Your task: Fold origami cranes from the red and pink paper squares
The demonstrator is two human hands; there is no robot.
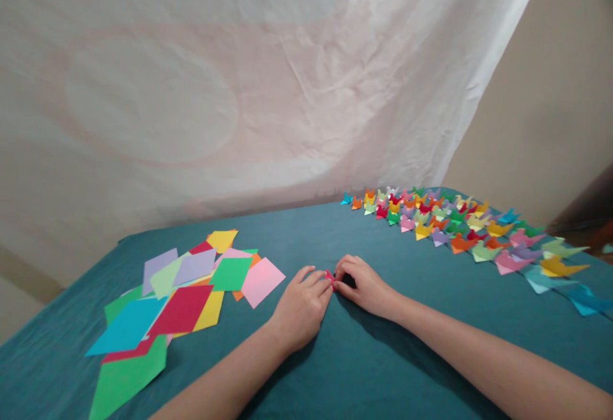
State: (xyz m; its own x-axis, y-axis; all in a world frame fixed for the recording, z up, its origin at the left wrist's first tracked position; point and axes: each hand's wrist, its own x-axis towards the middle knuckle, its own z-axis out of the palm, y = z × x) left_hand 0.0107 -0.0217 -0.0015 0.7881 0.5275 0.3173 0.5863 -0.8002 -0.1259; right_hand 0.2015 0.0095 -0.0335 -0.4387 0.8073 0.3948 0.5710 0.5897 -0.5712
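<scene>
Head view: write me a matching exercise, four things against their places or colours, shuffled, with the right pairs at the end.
1. Flat paper sheets
2. Bird-like paper folds
3. Small pink-red paper
4. Tablecloth

A. Dark teal
B. Grouped on the right
C. Overlapping on the left
D. Between left hand and right hand

Pairs: 1-C; 2-B; 3-D; 4-A

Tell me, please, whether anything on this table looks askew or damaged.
I see no damage. The paper sheets at left lie askew, overlapping at mixed angles, unlike the folded paper birds in rows at right; the small pink piece at centre is mostly hidden.
</scene>
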